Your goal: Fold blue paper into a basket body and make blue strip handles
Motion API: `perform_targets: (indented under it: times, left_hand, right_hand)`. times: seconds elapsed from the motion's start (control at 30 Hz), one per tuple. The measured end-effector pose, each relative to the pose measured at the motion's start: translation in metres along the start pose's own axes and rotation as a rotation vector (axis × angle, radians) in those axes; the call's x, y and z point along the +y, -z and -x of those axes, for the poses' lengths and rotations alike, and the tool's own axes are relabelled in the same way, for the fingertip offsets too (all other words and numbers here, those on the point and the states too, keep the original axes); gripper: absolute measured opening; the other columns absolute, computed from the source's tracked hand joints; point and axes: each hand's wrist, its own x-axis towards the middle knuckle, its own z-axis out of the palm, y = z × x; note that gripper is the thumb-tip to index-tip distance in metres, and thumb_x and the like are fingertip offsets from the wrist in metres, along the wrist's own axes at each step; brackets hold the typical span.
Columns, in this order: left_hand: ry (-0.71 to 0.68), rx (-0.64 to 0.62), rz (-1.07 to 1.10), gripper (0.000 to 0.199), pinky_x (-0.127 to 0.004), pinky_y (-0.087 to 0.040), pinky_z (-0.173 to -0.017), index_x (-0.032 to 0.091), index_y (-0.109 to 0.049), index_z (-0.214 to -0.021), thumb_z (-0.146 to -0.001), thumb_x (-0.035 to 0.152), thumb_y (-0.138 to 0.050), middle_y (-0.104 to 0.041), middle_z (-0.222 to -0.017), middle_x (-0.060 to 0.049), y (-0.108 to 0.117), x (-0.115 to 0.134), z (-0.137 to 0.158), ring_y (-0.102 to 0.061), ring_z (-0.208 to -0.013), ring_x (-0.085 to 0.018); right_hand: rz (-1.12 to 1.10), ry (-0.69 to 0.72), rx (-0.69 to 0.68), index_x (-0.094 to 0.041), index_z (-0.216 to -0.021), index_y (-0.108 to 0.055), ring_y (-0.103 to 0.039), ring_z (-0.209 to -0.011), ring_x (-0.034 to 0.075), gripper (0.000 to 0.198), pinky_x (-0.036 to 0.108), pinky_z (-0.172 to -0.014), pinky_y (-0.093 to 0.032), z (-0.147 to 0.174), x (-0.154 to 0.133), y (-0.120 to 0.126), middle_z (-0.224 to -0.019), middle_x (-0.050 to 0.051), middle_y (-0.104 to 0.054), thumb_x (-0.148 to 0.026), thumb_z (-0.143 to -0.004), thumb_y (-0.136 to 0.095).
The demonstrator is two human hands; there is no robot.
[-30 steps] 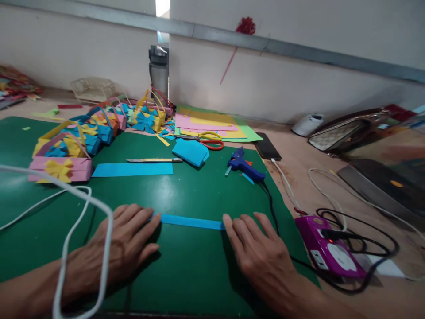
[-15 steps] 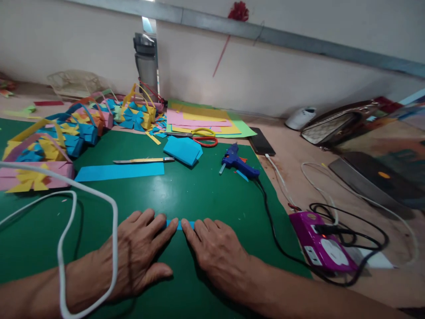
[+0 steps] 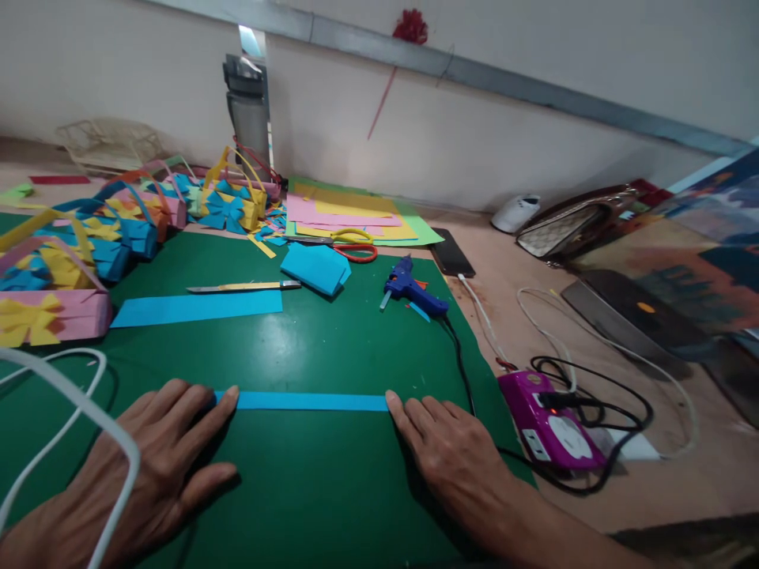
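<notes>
A narrow blue paper strip [image 3: 311, 401] lies flat across the green mat [image 3: 320, 490] in front of me. My left hand [image 3: 171, 446] rests palm down at its left end, index fingertip pressing the paper and thumb spread away. At the opposite end, my right hand [image 3: 454, 442] touches the strip with its outstretched index finger, the other fingers slightly bent on the mat. Neither hand grips the strip. Farther back are a wider blue paper strip [image 3: 202, 307], a craft knife [image 3: 249, 286], folded blue paper [image 3: 314, 269] and a blue glue gun [image 3: 415, 291].
A white cable [image 3: 118, 442] loops in front of my left forearm. Small paper baskets [image 3: 77, 316] line the left side. Scissors [image 3: 356, 251] lie by stacked coloured paper [image 3: 344, 207]. At the right are a phone [image 3: 451, 253], a purple power strip [image 3: 551, 423] and tangled cords.
My hands have slid apart along the blue strip, left hand leftward and right hand rightward, baring its middle. The camera view has shifted slightly.
</notes>
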Motion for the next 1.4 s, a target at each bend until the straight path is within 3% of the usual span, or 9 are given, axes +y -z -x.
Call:
perform_targets:
  times: [0.5,0.63,0.83,0.9,0.97,1.03,1.13,1.23,1.4]
  left_hand:
    - [0.102,0.089,-0.09,0.031,-0.033,-0.047,-0.062,0.015,-0.064,-0.1,-0.088,0.038,-0.047,-0.06,-0.08,-0.007,0.015,0.0,0.0,-0.056,-0.072,-0.021]
    - [0.268,0.312,0.175,0.027,-0.028,-0.049,-0.064,0.017,-0.063,-0.1,-0.09,0.034,-0.044,-0.061,-0.083,-0.003,0.034,-0.005,-0.02,-0.06,-0.073,-0.017]
    - [0.451,0.601,0.892,0.036,-0.027,-0.05,-0.059,0.011,-0.058,-0.106,-0.092,0.037,-0.038,-0.055,-0.075,0.0,0.077,-0.002,-0.092,-0.056,-0.062,-0.012]
    - [0.394,0.513,0.833,0.035,-0.029,-0.051,-0.06,0.01,-0.059,-0.105,-0.091,0.035,-0.04,-0.059,-0.075,-0.003,0.066,0.012,-0.108,-0.057,-0.064,-0.014]
    - [0.168,0.357,0.6,0.034,-0.036,-0.052,-0.075,0.01,-0.059,-0.108,-0.09,0.032,-0.041,-0.065,-0.092,-0.011,0.042,0.028,-0.114,-0.061,-0.083,-0.02]
    - [-0.064,0.128,0.373,0.039,-0.045,-0.044,-0.094,0.011,-0.055,-0.118,-0.089,0.035,-0.046,-0.058,-0.12,-0.017,0.014,0.043,-0.11,-0.052,-0.112,-0.028]
    - [-0.166,-0.107,0.226,0.057,-0.05,-0.032,-0.105,0.012,-0.04,-0.134,-0.088,0.044,-0.046,-0.04,-0.141,-0.017,-0.012,0.051,-0.1,-0.03,-0.133,-0.032]
    - [-0.177,-0.187,0.213,0.06,-0.053,-0.029,-0.106,0.013,-0.033,-0.139,-0.091,0.048,-0.039,-0.033,-0.146,-0.016,-0.017,0.045,-0.095,-0.026,-0.135,-0.033]
    - [-0.131,-0.144,0.168,0.053,-0.054,-0.032,-0.104,0.011,-0.041,-0.134,-0.091,0.042,-0.041,-0.041,-0.14,-0.018,-0.015,0.028,-0.098,-0.034,-0.131,-0.034]
  right_hand:
    - [0.195,0.055,0.084,-0.002,-0.102,-0.059,-0.054,-0.059,0.02,0.04,0.034,-0.056,-0.038,-0.008,-0.003,0.005,-0.07,0.009,-0.06,0.008,-0.069,-0.039]
    - [0.239,-0.027,0.136,-0.002,-0.096,-0.062,-0.054,-0.059,0.021,0.032,0.035,-0.057,-0.037,-0.018,-0.01,0.009,-0.066,0.01,-0.06,0.005,-0.071,-0.043]
    - [0.17,0.045,0.147,-0.011,-0.073,-0.059,-0.05,-0.054,0.019,0.019,0.032,-0.052,-0.032,-0.043,-0.024,0.004,-0.061,0.007,-0.057,0.004,-0.069,-0.046]
    - [0.166,0.041,0.143,-0.013,-0.069,-0.056,-0.05,-0.054,0.019,0.019,0.032,-0.052,-0.032,-0.048,-0.025,0.001,-0.061,0.006,-0.056,0.004,-0.069,-0.046]
    - [0.162,0.017,0.163,-0.014,-0.069,-0.055,-0.051,-0.054,0.02,0.019,0.033,-0.052,-0.033,-0.052,-0.023,-0.003,-0.061,0.006,-0.056,0.003,-0.068,-0.047]
    - [0.162,-0.017,0.167,-0.014,-0.071,-0.056,-0.052,-0.055,0.02,0.018,0.033,-0.052,-0.033,-0.054,-0.017,-0.007,-0.061,0.007,-0.057,0.002,-0.068,-0.049]
    - [0.172,-0.07,0.142,-0.012,-0.071,-0.057,-0.053,-0.054,0.019,0.018,0.031,-0.053,-0.033,-0.058,-0.008,-0.012,-0.06,0.007,-0.058,0.003,-0.069,-0.05]
    - [0.154,-0.064,0.114,-0.012,-0.07,-0.057,-0.054,-0.055,0.02,0.019,0.032,-0.053,-0.032,-0.068,0.0,-0.015,-0.06,0.008,-0.058,0.005,-0.071,-0.048]
    - [0.116,-0.083,0.026,-0.01,-0.066,-0.059,-0.056,-0.053,0.02,0.021,0.03,-0.05,-0.032,-0.099,0.012,-0.013,-0.058,0.01,-0.06,0.006,-0.071,-0.048]
